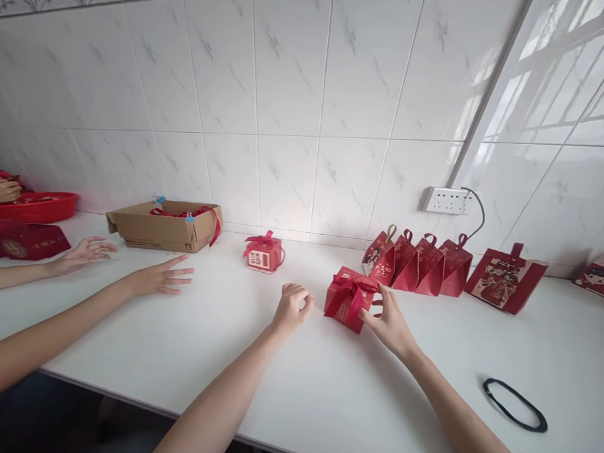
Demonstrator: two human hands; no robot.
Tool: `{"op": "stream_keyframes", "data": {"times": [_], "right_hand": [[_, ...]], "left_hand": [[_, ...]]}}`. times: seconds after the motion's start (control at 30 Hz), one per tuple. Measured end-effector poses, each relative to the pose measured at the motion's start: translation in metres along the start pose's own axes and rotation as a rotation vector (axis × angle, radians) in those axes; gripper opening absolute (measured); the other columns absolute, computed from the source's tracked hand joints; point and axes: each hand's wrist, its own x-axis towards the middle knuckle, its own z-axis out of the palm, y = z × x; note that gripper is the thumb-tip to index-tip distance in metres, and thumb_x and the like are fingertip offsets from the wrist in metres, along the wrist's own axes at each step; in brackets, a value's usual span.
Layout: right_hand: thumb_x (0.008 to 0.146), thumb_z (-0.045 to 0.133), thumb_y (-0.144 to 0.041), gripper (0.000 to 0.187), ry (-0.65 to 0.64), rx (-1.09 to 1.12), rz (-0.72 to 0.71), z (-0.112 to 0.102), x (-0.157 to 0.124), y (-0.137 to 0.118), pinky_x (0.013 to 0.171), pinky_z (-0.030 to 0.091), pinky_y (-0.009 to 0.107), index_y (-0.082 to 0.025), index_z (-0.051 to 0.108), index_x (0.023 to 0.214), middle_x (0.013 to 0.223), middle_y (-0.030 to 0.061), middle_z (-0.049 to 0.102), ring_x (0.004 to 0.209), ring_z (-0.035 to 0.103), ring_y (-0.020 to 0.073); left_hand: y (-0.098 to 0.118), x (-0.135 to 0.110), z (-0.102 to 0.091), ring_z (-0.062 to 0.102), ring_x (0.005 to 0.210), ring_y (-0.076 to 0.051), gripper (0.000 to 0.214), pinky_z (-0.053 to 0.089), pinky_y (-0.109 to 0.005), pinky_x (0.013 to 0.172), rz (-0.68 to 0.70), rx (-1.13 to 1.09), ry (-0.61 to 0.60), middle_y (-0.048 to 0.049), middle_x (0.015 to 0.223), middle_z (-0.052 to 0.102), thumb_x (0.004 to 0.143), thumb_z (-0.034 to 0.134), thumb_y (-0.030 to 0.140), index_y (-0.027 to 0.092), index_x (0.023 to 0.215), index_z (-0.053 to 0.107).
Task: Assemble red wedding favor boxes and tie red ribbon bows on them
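A red gift box with a dark red ribbon bow on its top and front stands on the white table, turned at an angle. My right hand grips its right side, thumb at the front and fingers at the back edge. Just left of the box, apart from it, my left hand hovers with curled fingers and nothing visible in them. Behind and to the left sits a smaller red box with a pale label and a ribbon bow.
Several red handled gift boxes and a larger one line the back right, below a power strip. A black loop lies front right. At left are a co-worker's hands, a cardboard box of ribbons and a red basin.
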Motion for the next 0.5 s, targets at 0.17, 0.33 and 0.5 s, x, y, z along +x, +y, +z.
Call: {"op": "stream_keyframes", "data": {"times": [0.17,0.33,0.5], "right_hand": [[0.076,0.052,-0.047,0.069,-0.033,-0.013,0.043,0.0,-0.001,-0.003,0.079,0.053,0.038,-0.019,0.032,0.136,0.126,0.0126,0.043,0.104,0.054,0.0249],[0.076,0.052,-0.049,0.07,-0.059,-0.017,0.041,-0.001,-0.001,-0.003,0.081,0.052,0.037,-0.02,0.031,0.136,0.126,0.0123,0.043,0.104,0.055,0.0242],[0.073,0.055,-0.046,0.07,-0.046,0.035,-0.003,0.003,-0.002,-0.002,0.077,0.053,0.039,-0.018,0.034,0.134,0.123,0.0138,0.044,0.098,0.057,0.024]], "left_hand": [[-0.009,-0.002,0.004,0.037,0.055,-0.012,0.026,0.033,-0.026,0.058,-0.136,-0.039,0.02,0.0031,0.055,0.036,0.078,0.036,0.026,0.021,0.055,0.025],[-0.013,-0.005,0.006,0.024,0.046,-0.007,0.039,0.023,-0.023,0.047,-0.222,-0.06,-0.018,0.0069,0.05,0.022,0.083,0.044,0.028,0.02,0.052,0.022],[-0.018,-0.001,0.004,0.031,0.045,-0.006,0.043,0.029,-0.02,0.048,-0.306,-0.04,0.039,0.0081,0.05,0.029,0.086,0.054,0.041,0.016,0.055,0.038]]}}
